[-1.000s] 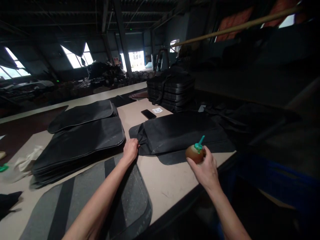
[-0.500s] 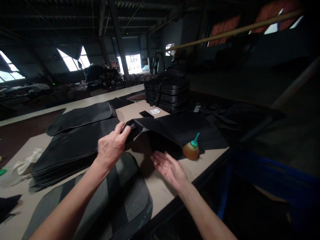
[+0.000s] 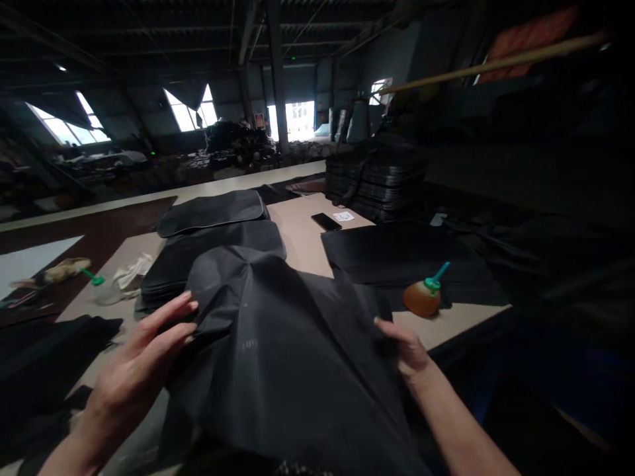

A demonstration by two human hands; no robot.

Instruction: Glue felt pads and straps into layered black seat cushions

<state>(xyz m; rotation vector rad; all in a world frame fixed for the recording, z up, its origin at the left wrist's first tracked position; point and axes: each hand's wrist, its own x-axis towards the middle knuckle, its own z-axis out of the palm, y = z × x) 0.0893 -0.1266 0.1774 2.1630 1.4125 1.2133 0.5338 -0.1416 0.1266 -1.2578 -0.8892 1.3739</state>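
Note:
A large black fabric sheet (image 3: 278, 350) hangs creased in front of me, over the near part of the table. My left hand (image 3: 133, 370) grips its left edge between thumb and fingers. At the right edge, my right hand (image 3: 407, 344) pinches the same sheet, slightly blurred. Just beyond my right hand stands a squat bottle of amber liquid (image 3: 421, 299) with a green spout. Behind it lie flat black sheets (image 3: 407, 254). A pile of black panels (image 3: 213, 215) sits behind the sheet on the left. The board under the held sheet is mostly hidden.
A black phone (image 3: 326, 221) and a white label (image 3: 343, 216) lie on the tan board (image 3: 297, 231). Farther back rises a tall black stack (image 3: 377, 178). On the left are a pale cloth (image 3: 133, 274) and a green-capped clear bottle (image 3: 106, 291).
The black sheet has come off the pile on the right and towards me, now spread between both hands. My right hand has closed on its edge. The view has turned left.

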